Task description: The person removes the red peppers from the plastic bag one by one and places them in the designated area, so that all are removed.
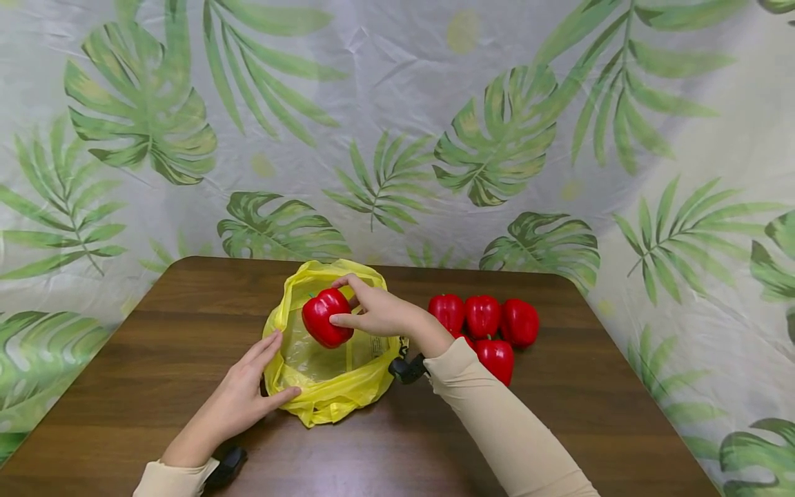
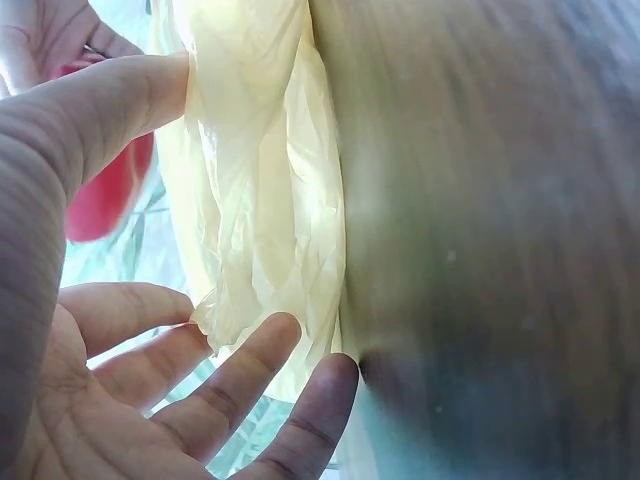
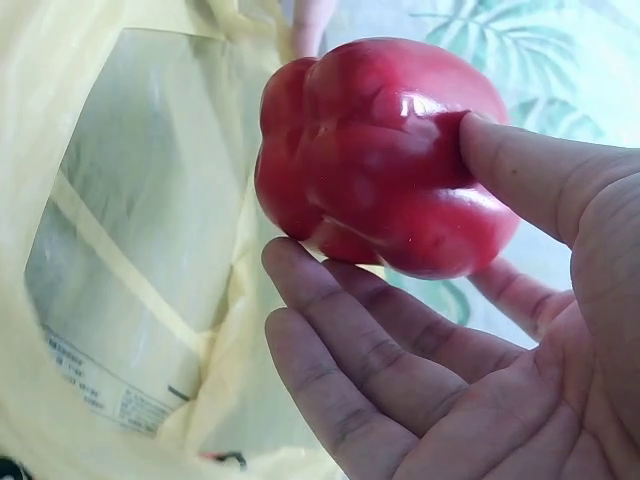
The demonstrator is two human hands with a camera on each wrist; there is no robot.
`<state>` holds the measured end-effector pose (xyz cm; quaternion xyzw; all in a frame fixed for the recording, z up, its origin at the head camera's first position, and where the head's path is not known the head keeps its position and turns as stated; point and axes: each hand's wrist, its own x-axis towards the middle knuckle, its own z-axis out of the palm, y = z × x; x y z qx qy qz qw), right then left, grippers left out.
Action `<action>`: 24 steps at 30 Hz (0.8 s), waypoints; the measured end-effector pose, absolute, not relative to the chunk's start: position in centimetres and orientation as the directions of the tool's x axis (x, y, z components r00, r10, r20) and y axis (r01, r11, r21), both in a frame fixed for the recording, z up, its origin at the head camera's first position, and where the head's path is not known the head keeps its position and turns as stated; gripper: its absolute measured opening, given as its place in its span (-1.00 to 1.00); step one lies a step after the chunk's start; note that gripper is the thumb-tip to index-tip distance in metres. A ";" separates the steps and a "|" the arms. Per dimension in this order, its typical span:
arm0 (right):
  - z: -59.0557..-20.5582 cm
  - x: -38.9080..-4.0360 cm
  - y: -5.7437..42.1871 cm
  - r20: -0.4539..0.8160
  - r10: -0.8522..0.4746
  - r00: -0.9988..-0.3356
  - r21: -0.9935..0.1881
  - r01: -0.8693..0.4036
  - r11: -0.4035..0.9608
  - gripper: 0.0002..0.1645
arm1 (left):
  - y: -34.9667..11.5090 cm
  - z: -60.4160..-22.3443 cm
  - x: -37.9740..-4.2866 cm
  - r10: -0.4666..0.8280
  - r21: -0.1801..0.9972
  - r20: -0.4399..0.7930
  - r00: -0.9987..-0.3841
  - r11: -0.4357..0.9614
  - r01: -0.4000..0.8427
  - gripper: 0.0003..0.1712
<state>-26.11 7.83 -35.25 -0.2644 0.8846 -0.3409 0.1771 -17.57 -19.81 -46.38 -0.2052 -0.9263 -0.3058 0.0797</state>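
Observation:
A red bell pepper [image 1: 324, 319] with a short green stem is over the open mouth of a yellow plastic bag [image 1: 338, 402]. My right hand [image 1: 388, 310] grips it, thumb on one side and fingertips on the other, as the right wrist view shows of the pepper [image 3: 375, 160]. At the bag's left front rim, my left hand [image 1: 242, 390] touches the plastic with spread, mostly straight fingers and thumb. In the left wrist view the thumb and fingertips rest along the bag's crumpled side [image 2: 260, 190]. Inside, the bag's bottom is visible, with printed text at one side.
Several more red bell peppers [image 1: 482, 316] sit grouped on the brown wooden table [image 1: 596, 414] right of the bag, partly covered by my right forearm. A leaf-patterned cloth [image 1: 397, 103] hangs behind the table. Dark wrist cameras [image 1: 408, 369] are worn on both wrists.

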 end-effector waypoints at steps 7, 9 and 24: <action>-34.6 -25.4 10.3 -0.089 -0.566 -0.820 -0.685 -0.362 0.632 -0.24 | -19.7 -46.3 -17.5 0.334 0.527 0.277 -0.901 0.731 0.433 0.15; -34.3 -25.2 11.2 -0.072 -0.558 -0.827 -0.689 -0.363 0.627 -0.24 | -19.7 -46.2 -17.5 0.335 0.526 0.276 -0.901 0.732 0.433 0.14; -34.0 -22.8 17.6 -0.016 -0.481 -0.877 -0.701 -0.333 0.631 -0.23 | -19.6 -46.1 -17.4 0.330 0.531 0.239 -0.913 0.743 0.407 0.16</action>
